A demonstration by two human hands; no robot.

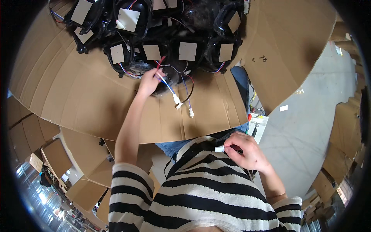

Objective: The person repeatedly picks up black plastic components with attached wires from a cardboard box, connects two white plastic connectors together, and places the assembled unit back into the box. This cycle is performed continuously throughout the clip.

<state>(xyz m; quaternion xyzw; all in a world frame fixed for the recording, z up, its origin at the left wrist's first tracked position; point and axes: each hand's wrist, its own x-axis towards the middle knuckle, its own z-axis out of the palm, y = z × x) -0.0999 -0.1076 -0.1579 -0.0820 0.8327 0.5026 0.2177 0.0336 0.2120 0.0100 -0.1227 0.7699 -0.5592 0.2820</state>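
Observation:
My left hand (148, 82) pinches a bundle of wires (167, 83) at the near edge of the black parts. Blue and white strands run from the fingers to a white connector (177, 99) lying over the cardboard. Beside it a second white plug (191, 113) hangs on a thin bluish wire, and a dark red and black wire (192, 87) curves nearby. Close to my body, my right hand (246, 150) is closed, with a small white connector (219, 149) held between thumb and fingers. What lies behind that connector is hidden by the hand.
Several black plastic units (187, 51) with beige square plates fill the far side of the cardboard sheet (77, 85). A cardboard flap (286, 50) rises on the right. Beyond it is grey floor (297, 135) with a white paper piece (283, 108). Cardboard boxes (83, 193) stand lower left.

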